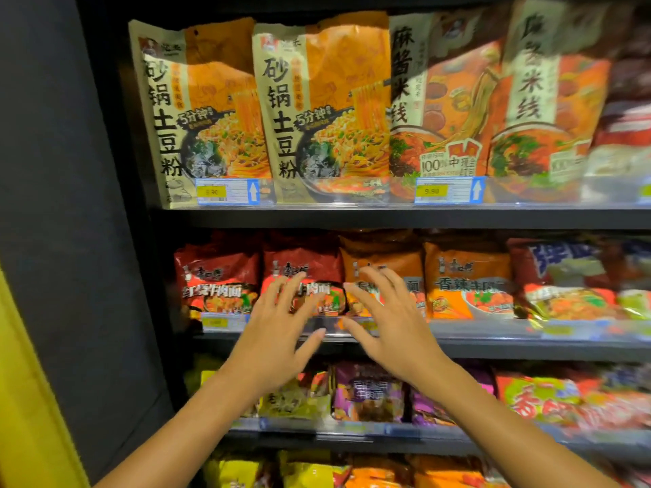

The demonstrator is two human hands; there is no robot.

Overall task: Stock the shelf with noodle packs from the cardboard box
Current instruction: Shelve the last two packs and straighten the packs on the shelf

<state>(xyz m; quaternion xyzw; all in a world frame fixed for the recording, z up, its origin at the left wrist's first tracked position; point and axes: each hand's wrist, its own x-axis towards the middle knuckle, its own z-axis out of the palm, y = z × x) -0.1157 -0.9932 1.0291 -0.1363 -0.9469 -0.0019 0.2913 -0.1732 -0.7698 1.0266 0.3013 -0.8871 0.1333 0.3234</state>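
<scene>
Both my hands reach toward the middle shelf (493,341) with fingers spread, and neither holds anything. My left hand (278,325) is in front of a dark red noodle pack (303,262). My right hand (391,318) is in front of an orange noodle pack (384,258). Whether the fingertips touch the packs I cannot tell. Another dark red pack (216,276) stands to the left, and a second orange pack (468,280) to the right. The cardboard box is out of view.
The upper shelf (352,214) carries tall orange noodle bags (211,100) behind price tags (227,191). Lower shelves hold purple packs (368,390) and yellow packs (310,473). A dark side panel (70,206) closes the left; a yellow strip (28,399) lies beyond it.
</scene>
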